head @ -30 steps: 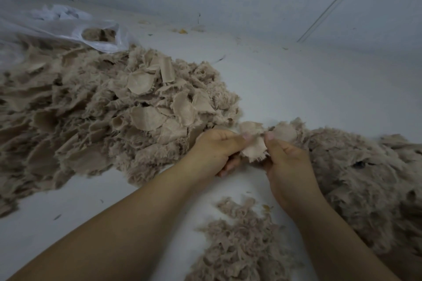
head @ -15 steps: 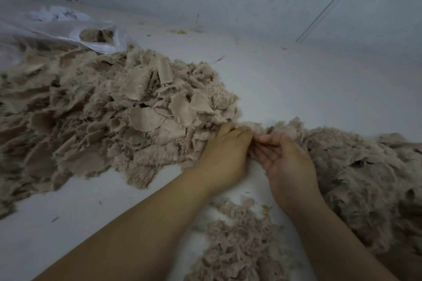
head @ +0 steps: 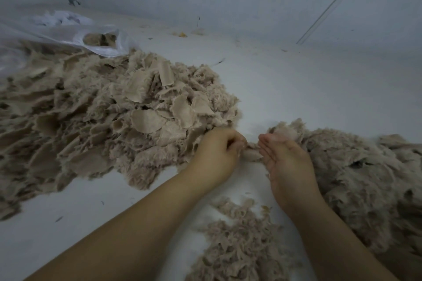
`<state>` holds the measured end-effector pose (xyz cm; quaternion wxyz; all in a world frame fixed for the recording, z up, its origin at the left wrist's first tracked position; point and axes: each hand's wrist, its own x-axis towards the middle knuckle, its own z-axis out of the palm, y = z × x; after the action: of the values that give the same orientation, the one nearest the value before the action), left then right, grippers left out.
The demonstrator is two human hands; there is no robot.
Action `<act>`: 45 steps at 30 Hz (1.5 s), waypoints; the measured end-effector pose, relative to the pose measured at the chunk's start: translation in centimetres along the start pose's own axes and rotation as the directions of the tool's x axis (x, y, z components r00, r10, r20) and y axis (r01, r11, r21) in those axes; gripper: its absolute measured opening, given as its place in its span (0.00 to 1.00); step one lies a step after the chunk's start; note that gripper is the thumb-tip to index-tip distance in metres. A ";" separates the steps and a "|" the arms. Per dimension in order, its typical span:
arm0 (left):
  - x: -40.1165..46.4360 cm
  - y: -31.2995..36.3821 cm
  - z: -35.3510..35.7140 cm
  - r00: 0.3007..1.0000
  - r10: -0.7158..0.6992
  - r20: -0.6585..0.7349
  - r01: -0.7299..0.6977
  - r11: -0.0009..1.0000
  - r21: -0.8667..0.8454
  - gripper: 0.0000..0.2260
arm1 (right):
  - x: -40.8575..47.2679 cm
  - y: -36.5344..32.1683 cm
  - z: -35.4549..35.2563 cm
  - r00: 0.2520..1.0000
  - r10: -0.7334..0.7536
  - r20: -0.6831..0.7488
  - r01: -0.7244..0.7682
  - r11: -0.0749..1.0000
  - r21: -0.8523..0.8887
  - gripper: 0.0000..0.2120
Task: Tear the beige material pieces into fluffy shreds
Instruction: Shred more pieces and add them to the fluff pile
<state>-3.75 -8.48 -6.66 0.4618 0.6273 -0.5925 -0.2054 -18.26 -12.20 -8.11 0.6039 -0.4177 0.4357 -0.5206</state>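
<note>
Two hands: frame centre
left hand (head: 218, 155): fingers curled, pinching beige piece (head: 252, 154)
right hand (head: 285, 162): fingers straight, palm up beside the piece

A pale white desk (head: 296, 98) carries everything. A broad heap of beige material pieces (head: 102, 121) covers the left of the frame, a clear plastic bag (head: 57, 32) lying at the heap's upper left edge. Fluffy shreds (head: 365, 178) are piled at right, and a smaller shred pile (head: 237, 246) sits at bottom centre.
</note>
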 end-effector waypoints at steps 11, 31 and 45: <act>-0.3 1.1 -0.3 0.971 -0.226 0.074 0.229 0.804 -0.549 0.09 | -0.4 0.0 0.0 0.983 -0.089 0.158 0.127 0.960 -0.249 0.12; 0.0 0.3 -1.8 0.914 -0.156 0.375 0.343 0.788 -0.510 0.12 | -0.6 -0.2 -0.5 0.974 -0.096 0.206 0.124 0.984 -0.128 0.17; 1.2 0.9 -2.4 0.961 -0.199 -0.192 -0.017 0.651 -0.759 0.25 | -0.1 -0.3 0.1 1.000 0.028 -0.003 -0.027 0.983 0.182 0.17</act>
<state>-2.08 -8.71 -4.36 0.7420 0.4293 -0.3560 -0.3720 -18.21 -12.11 -7.76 0.6455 -0.3533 0.3939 -0.5508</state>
